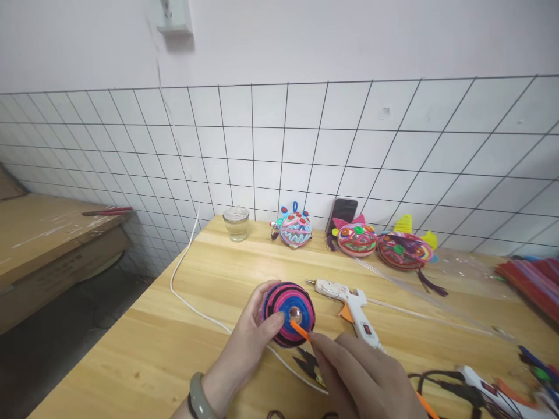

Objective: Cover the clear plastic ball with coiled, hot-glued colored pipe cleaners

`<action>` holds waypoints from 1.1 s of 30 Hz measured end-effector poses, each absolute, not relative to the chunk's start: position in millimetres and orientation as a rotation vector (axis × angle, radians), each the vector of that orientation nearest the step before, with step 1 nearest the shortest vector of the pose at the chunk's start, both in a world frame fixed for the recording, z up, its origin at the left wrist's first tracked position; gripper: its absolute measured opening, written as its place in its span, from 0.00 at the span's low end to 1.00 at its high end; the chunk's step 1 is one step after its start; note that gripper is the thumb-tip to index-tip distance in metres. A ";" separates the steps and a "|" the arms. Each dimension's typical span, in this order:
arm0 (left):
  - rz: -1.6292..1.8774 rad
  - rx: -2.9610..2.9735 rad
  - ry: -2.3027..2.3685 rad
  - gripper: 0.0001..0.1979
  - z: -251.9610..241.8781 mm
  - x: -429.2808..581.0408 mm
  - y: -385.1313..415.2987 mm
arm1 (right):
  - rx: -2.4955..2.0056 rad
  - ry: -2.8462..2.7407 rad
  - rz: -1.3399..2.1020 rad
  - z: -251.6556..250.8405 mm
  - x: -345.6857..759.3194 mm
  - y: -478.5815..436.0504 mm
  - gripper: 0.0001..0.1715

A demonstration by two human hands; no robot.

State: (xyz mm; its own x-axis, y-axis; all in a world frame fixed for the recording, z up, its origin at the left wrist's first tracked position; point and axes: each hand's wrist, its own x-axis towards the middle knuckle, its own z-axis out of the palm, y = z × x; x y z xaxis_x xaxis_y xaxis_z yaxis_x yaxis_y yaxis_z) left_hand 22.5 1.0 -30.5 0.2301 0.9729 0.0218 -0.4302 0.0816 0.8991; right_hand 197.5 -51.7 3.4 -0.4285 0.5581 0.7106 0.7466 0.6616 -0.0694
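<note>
My left hand (257, 326) is closed around a round craft piece (285, 291) wrapped in rings of pink, blue and black pipe cleaner, with a shiny round centre. Its thumb presses on the front face. In the fingers of my right hand (362, 372) is an orange pipe cleaner (300, 330), its tip at the edge of the shiny centre. The tail of that strip comes out below the same hand. A white glue gun (345, 295) lies just beyond my right hand. Dark scissors (307, 364), partly hidden, rest under the hands.
Three decorated round figures (296, 228) stand along the tiled wall, near a phone (343, 214) and a lidded glass cup (236, 223). A white cable (186, 294) crosses the wooden table (131, 349). On the right are a power strip (489, 384) and striped cloth (530, 285).
</note>
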 end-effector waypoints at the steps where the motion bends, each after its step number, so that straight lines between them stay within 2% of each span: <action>1: 1.196 0.956 0.730 0.23 -29.6 22.9 0.7 | -1.002 -2.152 -0.346 3.7 197.2 -51.5 0.12; 14: 1.167 1.042 0.733 0.22 -21.7 23.5 -2.4 | -1.009 -2.299 -0.304 -3.5 199.7 -49.4 0.17; 23: 1.106 1.077 0.808 0.26 -15.6 25.8 -5.5 | -0.980 -2.330 -0.536 10.7 195.0 -47.8 0.19; 33: 1.085 1.299 0.918 0.21 -12.1 25.3 -5.7 | -1.004 -2.371 -0.577 17.3 194.3 -47.1 0.27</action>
